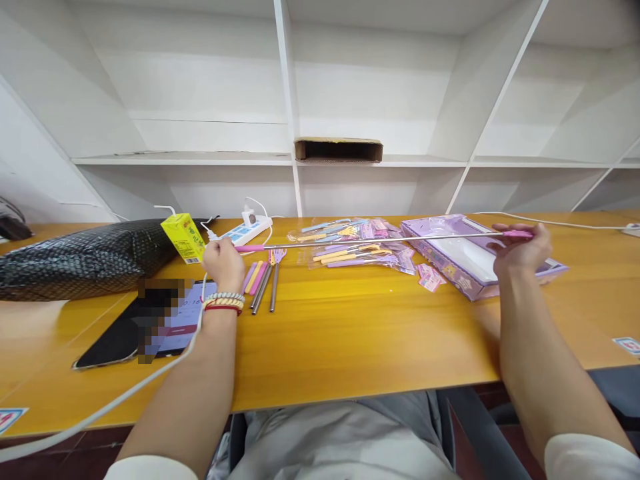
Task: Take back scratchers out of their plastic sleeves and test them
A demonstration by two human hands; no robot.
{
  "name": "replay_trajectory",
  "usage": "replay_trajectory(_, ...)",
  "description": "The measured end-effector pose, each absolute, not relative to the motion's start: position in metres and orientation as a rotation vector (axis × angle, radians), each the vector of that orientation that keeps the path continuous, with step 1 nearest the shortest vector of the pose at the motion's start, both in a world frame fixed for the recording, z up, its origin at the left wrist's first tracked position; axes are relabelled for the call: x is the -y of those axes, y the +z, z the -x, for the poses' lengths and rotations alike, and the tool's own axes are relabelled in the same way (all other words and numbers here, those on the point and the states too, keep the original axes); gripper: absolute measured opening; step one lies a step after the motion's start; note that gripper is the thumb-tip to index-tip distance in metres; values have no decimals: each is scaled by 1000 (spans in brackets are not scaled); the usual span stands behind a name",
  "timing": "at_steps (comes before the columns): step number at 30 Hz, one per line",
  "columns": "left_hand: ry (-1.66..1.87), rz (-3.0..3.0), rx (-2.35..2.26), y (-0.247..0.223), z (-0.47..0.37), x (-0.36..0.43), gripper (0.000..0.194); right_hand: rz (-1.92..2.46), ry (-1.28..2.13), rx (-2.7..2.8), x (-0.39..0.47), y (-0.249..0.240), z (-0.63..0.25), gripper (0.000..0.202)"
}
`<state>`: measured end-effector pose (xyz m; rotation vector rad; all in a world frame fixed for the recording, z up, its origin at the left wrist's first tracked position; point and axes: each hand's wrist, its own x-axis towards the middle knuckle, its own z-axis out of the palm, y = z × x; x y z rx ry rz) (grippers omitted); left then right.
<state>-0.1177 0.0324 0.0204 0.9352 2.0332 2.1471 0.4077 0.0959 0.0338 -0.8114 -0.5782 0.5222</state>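
Note:
A telescopic back scratcher (380, 241), its thin metal rod drawn out long, stretches level above the table between my hands. My left hand (223, 261) is closed around its pink handle. At the other end, my right hand (523, 250) grips the pink head, which the fingers partly hide. Near my left hand lie loose pink, purple and yellow handles (255, 277) and metal rods with small claw heads (274, 280). Beneath the rod are several bagged back scratchers (350, 253) in clear plastic, with pink cards (430, 277) beside them.
An open purple box (465, 287) stands by my right hand. On the left are a yellow drink carton (183, 238), a black wrapped parcel (90, 257), phones (183, 327) and a power strip (247, 231). A white cable (125, 390) crosses my left forearm. White shelves hold a cardboard box (339, 141).

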Motion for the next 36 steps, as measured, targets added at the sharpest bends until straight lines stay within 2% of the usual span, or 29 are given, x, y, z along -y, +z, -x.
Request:
replay_trajectory(2, 2019, -1120, -2269, 22, 110, -27, 34, 955, 341, 735, -96, 32, -389, 49)
replay_trajectory(4, 1811, -1440, -2335, 25, 94, -21, 42, 1042, 333, 973, -92, 28, -364, 55)
replay_trajectory(9, 1343, -2075, -2111, 28, 39, -5, 50, 1052, 611, 1644, -75, 15, -304, 41)
replay_trajectory(16, 1020, -2382, -1822, 21, 7, 6, 45, 911, 733, 1996, -50, 3, -253, 34)
replay_trajectory(23, 1173, -2290, -1733, 26, 34, -2, 35, 899, 760, 2015, -61, 8, -268, 32)
replay_trajectory(27, 1562, -1869, -2152, 30, 86, -8, 40, 945, 780, 1501, -79, 25, -327, 29)
replay_trajectory(29, 1734, -1630, -2401, 30, 114, -10, 37, 797, 792, 1142, -85, 34, -358, 36)
replay_trajectory(31, 1802, -1509, -2537, 29, 136, -11, 33, 695, 831, 916, -89, 40, -383, 42)
replay_trajectory(36, 1911, -1269, -2600, 23, 160, -12, 30, 755, 721, 634, -95, 43, -408, 34)
